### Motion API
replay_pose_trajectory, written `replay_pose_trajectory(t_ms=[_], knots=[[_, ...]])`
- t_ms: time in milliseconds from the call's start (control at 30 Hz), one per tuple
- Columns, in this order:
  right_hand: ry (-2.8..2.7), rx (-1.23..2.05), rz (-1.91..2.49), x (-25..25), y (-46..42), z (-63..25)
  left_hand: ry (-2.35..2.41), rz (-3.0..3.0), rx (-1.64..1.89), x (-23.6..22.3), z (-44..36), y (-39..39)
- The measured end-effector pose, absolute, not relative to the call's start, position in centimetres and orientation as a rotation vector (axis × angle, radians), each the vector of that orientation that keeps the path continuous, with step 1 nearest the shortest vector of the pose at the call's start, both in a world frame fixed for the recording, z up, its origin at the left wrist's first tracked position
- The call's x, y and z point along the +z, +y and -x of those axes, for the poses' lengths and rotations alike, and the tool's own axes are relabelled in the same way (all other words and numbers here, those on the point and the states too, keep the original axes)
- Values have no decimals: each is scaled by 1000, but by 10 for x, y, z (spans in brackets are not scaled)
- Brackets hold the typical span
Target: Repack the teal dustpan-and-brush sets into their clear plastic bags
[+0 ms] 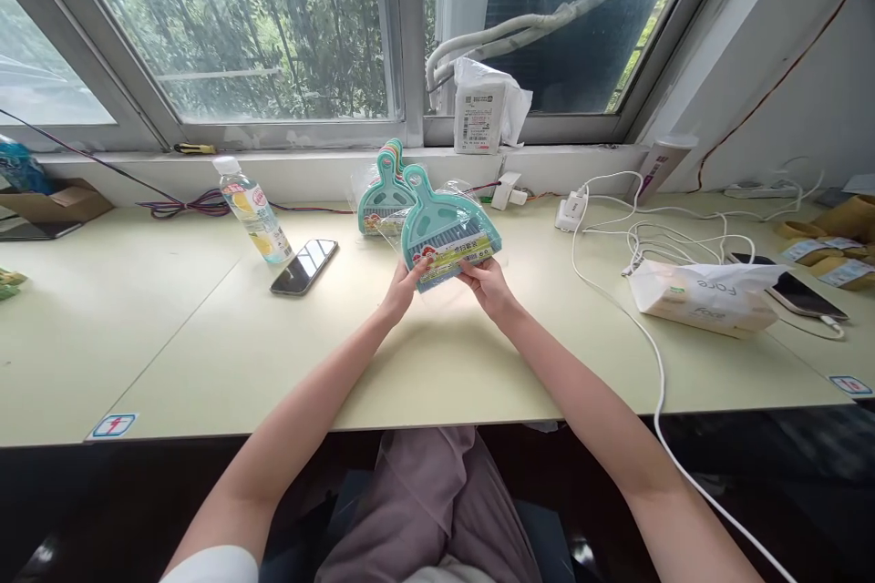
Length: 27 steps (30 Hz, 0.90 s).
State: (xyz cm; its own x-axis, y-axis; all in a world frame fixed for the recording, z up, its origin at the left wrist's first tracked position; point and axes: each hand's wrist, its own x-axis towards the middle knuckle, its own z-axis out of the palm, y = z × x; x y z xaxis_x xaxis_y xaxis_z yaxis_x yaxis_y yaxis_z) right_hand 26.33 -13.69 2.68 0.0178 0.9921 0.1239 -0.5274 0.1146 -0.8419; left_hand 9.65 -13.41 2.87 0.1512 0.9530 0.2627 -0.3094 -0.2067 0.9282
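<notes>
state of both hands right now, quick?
Left hand: closed on the front dustpan set.
Right hand: closed on the same set.

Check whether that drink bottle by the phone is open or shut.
Shut: the bottle has its white cap on top.

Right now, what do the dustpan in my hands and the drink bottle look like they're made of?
Dustpan: probably smooth teal plastic, with an even molded color.
Bottle: likely clear, glossy plastic; the wall is see-through around its printed label.
</notes>
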Motion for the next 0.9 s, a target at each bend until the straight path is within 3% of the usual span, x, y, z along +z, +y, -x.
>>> replay_pose_trajectory(t_ms=[200, 900], knots=[[-877, 1358, 688, 24, -133, -270, 769, -1352, 1159, 36, -97, -145], [-1043, 1427, 720, 29, -128, -284, 724, -1313, 1129, 37, -96, -145]])
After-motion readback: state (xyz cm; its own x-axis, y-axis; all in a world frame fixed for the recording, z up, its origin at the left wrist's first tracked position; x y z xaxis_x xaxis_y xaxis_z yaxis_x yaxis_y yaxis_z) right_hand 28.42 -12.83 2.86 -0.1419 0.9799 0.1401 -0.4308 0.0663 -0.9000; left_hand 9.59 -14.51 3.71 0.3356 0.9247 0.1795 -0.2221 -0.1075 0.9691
